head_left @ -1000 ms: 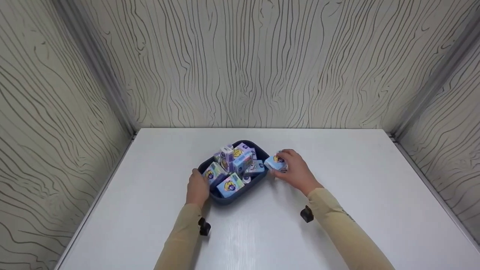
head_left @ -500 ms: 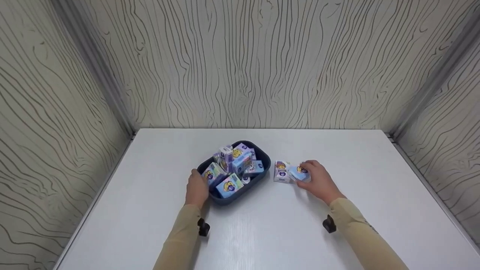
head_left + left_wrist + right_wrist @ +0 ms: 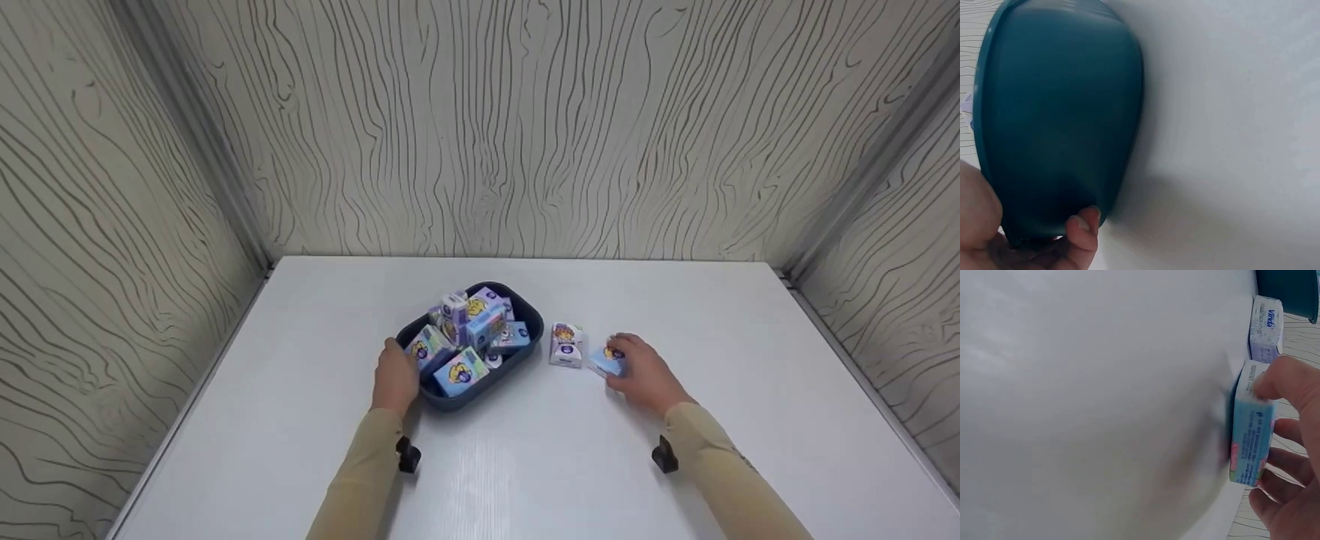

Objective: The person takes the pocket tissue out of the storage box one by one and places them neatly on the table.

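Note:
My left hand (image 3: 395, 379) grips the near left end of a dark blue plastic basket (image 3: 501, 375), and the left wrist view has its fingertips curled at the basket's wall (image 3: 1061, 118). Inside the basket lie several small tissue packs, blue and purple with cartoon prints; one purple pack (image 3: 454, 319) stands upright on the pile. My right hand (image 3: 646, 375) holds a blue tissue pack (image 3: 606, 361) low at the tabletop, thumb on one end and fingers along its far side. Just left of it is a white and purple tissue pack (image 3: 1266, 326), marked Vinda, on the table.
The white table (image 3: 480, 480) reaches back to a wood-grain patterned wall (image 3: 480, 135). Similar panels close in the left and right sides. The two tissue packs outside sit just right of the basket.
My right hand has carried the blue tissue pack rightward from the basket's edge and down to the table, uncovering the white and purple pack. My left hand and the basket stay put.

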The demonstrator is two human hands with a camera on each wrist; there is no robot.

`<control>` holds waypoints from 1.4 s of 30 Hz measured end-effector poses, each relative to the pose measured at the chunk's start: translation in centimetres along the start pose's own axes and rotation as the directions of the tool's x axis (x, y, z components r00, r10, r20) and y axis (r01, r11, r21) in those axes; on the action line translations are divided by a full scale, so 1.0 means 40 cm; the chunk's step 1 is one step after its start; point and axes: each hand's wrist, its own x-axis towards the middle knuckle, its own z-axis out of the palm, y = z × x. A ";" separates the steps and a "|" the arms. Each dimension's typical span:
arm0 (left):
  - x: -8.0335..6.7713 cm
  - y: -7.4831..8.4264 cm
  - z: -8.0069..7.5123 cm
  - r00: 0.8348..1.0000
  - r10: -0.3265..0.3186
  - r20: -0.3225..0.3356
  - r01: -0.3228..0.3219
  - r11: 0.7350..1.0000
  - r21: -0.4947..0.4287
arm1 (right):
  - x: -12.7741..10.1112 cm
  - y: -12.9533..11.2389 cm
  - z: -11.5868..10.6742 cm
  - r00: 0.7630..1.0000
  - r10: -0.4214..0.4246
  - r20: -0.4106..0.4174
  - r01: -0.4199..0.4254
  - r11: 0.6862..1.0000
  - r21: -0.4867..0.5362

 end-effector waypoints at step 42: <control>0.002 0.002 0.002 0.999 -0.038 0.016 0.038 0.999 -0.003 | 0.049 -0.077 0.040 0.997 -0.071 -0.036 0.069 0.996 -0.058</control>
